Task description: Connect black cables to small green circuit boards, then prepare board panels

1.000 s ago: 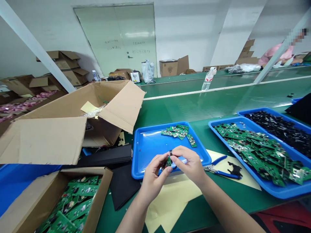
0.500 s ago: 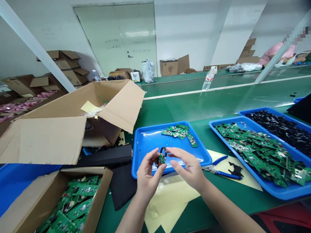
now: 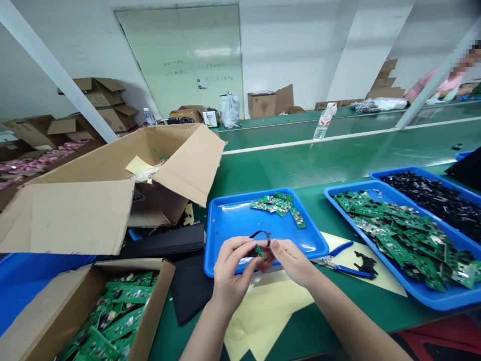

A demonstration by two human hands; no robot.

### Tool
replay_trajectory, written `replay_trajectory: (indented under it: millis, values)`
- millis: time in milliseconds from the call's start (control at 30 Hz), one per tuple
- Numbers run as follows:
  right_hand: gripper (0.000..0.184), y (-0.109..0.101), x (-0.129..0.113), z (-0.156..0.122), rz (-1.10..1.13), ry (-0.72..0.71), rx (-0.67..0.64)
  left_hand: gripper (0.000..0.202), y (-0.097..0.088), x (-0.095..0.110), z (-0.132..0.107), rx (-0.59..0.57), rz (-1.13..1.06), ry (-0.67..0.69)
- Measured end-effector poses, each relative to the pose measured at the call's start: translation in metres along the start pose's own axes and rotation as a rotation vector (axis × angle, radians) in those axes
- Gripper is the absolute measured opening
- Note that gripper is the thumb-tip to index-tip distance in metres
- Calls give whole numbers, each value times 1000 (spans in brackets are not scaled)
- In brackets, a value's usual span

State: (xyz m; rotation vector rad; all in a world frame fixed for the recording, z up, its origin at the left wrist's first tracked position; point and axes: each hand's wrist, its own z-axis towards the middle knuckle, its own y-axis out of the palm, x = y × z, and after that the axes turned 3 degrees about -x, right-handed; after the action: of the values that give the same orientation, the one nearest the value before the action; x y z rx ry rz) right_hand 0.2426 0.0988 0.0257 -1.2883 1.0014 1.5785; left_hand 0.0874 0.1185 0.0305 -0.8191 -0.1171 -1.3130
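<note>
Over the front edge of the blue tray (image 3: pixel 229 213), my left hand (image 3: pixel 233 268) pinches a small green circuit board (image 3: pixel 257 250). A thin black strip (image 3: pixel 263 233), bent into a loop, arches above that board. My right hand (image 3: pixel 291 260) is closed at the right side of the loop, its thumb and fingers pressed together by the strip's end; part of the grip is hidden. Several small green boards (image 3: pixel 276 203) lie at the back of the same tray. Yellow paper (image 3: pixel 263 311) lies on the bench beneath my wrists.
Blue-handled cutters (image 3: pixel 341 260) and black scraps (image 3: pixel 364 264) rest at the right. Further right, one blue tray holds many circuit boards (image 3: pixel 406 230), another black parts (image 3: pixel 428 193). Cardboard boxes (image 3: pixel 90 210) crowd the left. A bottle (image 3: pixel 323 123) stands behind; a person in pink works far right.
My right hand's fingers have come together on the strip's end, closer to my left hand. The black strip now spreads into a wider arch, and the board in my left hand has turned.
</note>
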Motion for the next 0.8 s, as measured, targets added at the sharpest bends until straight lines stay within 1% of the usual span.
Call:
replay_trajectory:
  millis: [67,133,200,300,367,433,500,600,667,800]
  values:
    - [73,-3,3,2,61,32,-59,31,0,-1,0,-27,39,34]
    - [76,-5,4,3,106,-9,-34,31,0,-1,1,-38,60,50]
    - [70,-7,5,3,147,-78,58,31,0,-1,1,-30,70,43]
    - [57,-6,4,-1,182,-204,212,29,1,0,1,-30,64,24]
    - [49,-4,3,-5,141,-273,262,28,2,1,0,-57,34,12]
    - [45,-2,1,-7,49,-294,263,29,2,0,-1,-80,13,0]
    - [45,-1,0,-7,-36,-272,258,30,2,-1,-2,-76,16,-24]
    - [46,-2,0,-5,-84,-217,309,30,1,-3,-3,-37,12,-80]
    - [47,-3,0,-3,-67,-169,328,30,0,-3,-3,-35,-27,-116]
    - [54,-1,1,0,2,-65,276,30,-1,-1,-3,-53,-148,-210]
